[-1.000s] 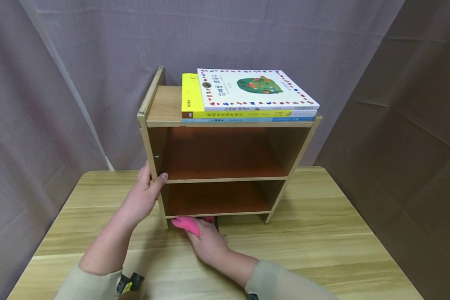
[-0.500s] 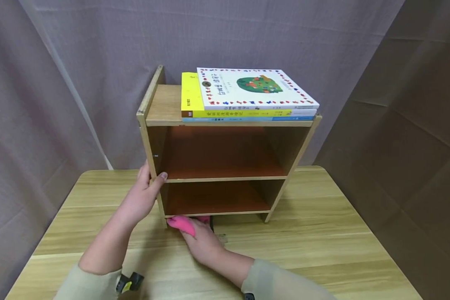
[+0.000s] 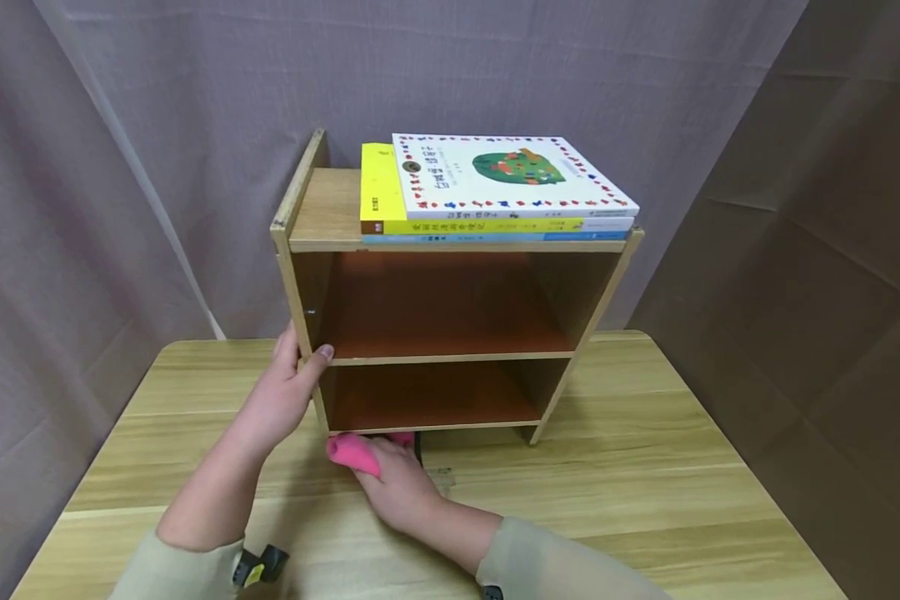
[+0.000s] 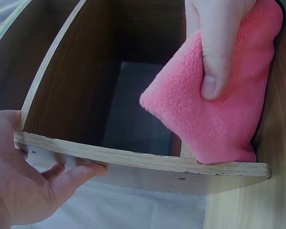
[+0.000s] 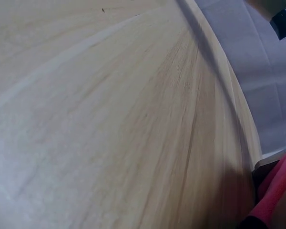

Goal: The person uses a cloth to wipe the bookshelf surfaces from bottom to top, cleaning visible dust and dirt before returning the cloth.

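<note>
Lower centre, I see the right hand pinching a cloth; left of centre, the left hand grips the shelf.

A plain, pale grey-green left sleeve and a matching right sleeve are being worn, a small, angular black device with a yellow patch being carried at the former's edge and a partly visible black piece at the latter's.
</note>
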Tool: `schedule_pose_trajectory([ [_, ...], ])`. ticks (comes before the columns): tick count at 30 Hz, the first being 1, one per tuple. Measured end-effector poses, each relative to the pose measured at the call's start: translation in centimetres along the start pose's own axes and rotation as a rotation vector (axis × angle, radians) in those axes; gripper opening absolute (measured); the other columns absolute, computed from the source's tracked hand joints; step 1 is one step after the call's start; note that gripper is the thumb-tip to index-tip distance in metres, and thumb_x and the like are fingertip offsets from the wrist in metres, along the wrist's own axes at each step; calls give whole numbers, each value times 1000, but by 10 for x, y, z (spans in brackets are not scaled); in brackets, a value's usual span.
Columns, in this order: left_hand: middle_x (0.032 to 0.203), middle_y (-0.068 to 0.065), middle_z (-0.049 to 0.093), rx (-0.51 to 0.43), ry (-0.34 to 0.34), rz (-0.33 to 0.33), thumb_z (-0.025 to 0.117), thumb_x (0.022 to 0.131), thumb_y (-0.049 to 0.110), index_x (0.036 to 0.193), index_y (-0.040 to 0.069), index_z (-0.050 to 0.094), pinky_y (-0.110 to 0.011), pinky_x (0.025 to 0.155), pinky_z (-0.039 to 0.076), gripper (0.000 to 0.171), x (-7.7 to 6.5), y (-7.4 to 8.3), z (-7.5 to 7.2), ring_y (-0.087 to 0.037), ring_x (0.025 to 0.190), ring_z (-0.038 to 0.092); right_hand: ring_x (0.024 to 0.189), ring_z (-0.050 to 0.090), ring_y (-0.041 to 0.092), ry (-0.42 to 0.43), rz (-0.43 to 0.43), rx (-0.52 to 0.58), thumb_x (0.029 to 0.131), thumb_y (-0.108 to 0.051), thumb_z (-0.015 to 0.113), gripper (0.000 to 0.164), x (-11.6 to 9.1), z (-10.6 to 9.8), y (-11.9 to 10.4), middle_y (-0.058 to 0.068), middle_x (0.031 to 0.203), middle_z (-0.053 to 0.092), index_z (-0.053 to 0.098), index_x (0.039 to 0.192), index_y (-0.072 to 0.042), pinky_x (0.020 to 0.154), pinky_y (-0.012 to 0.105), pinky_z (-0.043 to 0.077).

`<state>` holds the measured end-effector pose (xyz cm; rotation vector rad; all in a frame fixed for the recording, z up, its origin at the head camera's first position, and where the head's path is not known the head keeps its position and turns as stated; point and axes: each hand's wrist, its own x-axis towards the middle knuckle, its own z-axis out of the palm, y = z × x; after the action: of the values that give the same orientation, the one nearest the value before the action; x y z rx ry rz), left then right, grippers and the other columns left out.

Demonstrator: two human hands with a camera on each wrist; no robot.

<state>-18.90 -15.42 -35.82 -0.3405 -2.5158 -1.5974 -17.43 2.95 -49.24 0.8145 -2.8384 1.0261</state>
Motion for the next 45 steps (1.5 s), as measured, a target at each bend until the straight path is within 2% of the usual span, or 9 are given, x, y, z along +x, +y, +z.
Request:
schedule_pose_trajectory([
  [4, 152, -19, 21, -2, 2, 7, 45, 105, 37, 158, 40, 12, -64, 109, 24, 62, 1, -1, 0, -35, 137, 27, 125, 55, 21, -18, -12, -50, 104, -58, 25, 56, 0, 0, -2, -3, 134, 61, 53, 144, -31, 105, 55, 38],
  [11, 153, -19, 20, -12, 1, 8, 46, 105, 36, 158, 39, 14, -64, 109, 25, 62, 0, 0, 0, -35, 137, 27, 125, 54, 26, -47, -58, -176, 106, -48, 34, 50, -1, 0, -2, 0, 137, 58, 56, 142, -21, 103, 55, 41],
  [19, 155, -17, 18, -18, 3, 9, 47, 105, 33, 158, 35, 17, -63, 109, 25, 61, -1, 2, -2, -35, 137, 28, 126, 53, 27, -97, -132, -353, 106, -45, 38, 45, 1, -1, -1, -2, 140, 56, 54, 143, -24, 97, 55, 45],
  [27, 155, -17, 18, -23, 8, 14, 48, 105, 29, 158, 32, 16, -60, 108, 25, 62, -1, 4, -2, -35, 136, 29, 128, 51, 25, -137, -201, -535, 103, -43, 46, 40, 0, 0, -1, -6, 141, 55, 56, 140, -29, 100, 52, 43],
  [31, 155, -17, 19, -21, 12, 26, 48, 105, 28, 159, 32, 16, -60, 108, 26, 62, 0, 4, -1, -34, 136, 29, 126, 52, 24, -147, -217, -568, 102, -44, 48, 39, 0, -1, -1, -6, 140, 56, 57, 138, -30, 98, 53, 44],
  [35, 153, -17, 20, -13, 12, 27, 47, 105, 31, 158, 36, 15, -61, 108, 26, 62, 0, 3, 0, -34, 136, 29, 124, 53, 24, -163, -239, -591, 97, -40, 60, 41, 0, -3, 1, -7, 141, 55, 58, 137, -31, 97, 51, 46],
  [39, 152, -18, 21, -9, 11, 25, 46, 105, 33, 158, 39, 14, -61, 108, 26, 62, 0, 2, 0, -34, 136, 28, 126, 52, 23, -181, -257, -591, 88, -23, 70, 50, 0, -4, 5, -8, 141, 55, 59, 136, -33, 97, 50, 46],
  [42, 153, -17, 20, -6, 7, 19, 46, 105, 35, 157, 41, 13, -62, 108, 26, 62, 0, 1, -1, -34, 136, 28, 127, 51, 23, -180, -262, -575, 83, -10, 70, 58, 0, -5, 7, -8, 140, 55, 61, 135, -35, 98, 49, 47],
  [45, 154, -17, 19, 0, 3, 17, 45, 105, 37, 157, 43, 11, -64, 108, 26, 63, 0, 1, -1, -35, 138, 27, 126, 53, 23, -164, -267, -547, 82, -5, 67, 58, 1, -6, 9, -7, 138, 57, 63, 133, -34, 97, 47, 48],
])
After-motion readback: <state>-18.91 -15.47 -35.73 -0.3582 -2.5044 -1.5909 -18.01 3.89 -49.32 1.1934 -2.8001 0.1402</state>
